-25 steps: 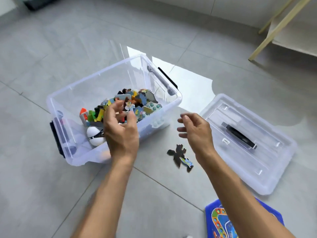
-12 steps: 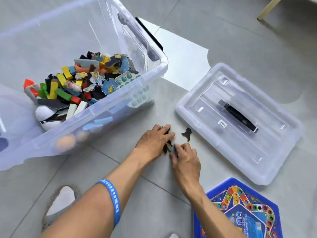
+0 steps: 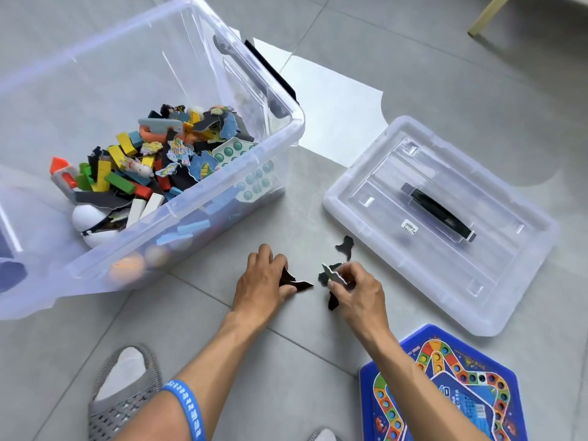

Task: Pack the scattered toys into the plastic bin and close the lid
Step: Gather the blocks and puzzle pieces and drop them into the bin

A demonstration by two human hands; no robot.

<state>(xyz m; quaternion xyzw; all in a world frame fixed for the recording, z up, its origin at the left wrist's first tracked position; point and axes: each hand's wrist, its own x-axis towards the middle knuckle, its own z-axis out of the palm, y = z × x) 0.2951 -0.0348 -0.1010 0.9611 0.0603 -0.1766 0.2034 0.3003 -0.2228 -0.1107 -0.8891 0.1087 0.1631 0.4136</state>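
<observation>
Two hands | left hand (image 3: 264, 281), right hand (image 3: 356, 291) pinch puzzle pieces (image 3: 297, 283)

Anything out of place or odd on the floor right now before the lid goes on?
Nothing is damaged or spilled. One dark puzzle piece lies loose on the tiles beside the lid, ungripped. The blue game board is also outside the bin.

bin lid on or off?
Off. The lid lies flat on the floor right of the open bin, handle up.
</observation>
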